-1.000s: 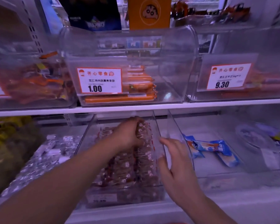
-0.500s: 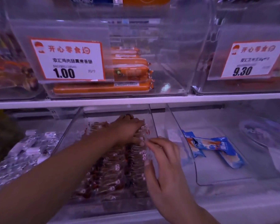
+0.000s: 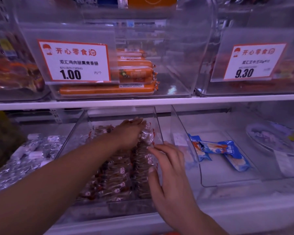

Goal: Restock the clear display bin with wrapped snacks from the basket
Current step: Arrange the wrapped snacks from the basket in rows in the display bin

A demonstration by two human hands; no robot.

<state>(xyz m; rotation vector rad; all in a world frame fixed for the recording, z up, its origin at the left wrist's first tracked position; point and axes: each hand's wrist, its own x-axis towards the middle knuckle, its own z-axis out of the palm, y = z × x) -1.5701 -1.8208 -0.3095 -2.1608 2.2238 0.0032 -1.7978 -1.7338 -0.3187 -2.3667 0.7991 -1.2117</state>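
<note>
A clear display bin on the lower shelf holds rows of brown snacks in clear wrappers. My left hand lies flat on the snacks at the back of the bin, fingers straight and pointing away. My right hand rests on the right-hand row, its fingertips touching a wrapper just below my left hand. The basket is out of view.
To the right, a second clear bin holds blue wrapped packets. Silver-wrapped sweets fill the space to the left. The upper shelf carries bins of orange sausages with price tags and overhangs the bin's back.
The camera has moved closer. My left hand has flattened out and reached a little further back on the pile. My right hand keeps touching the right row.
</note>
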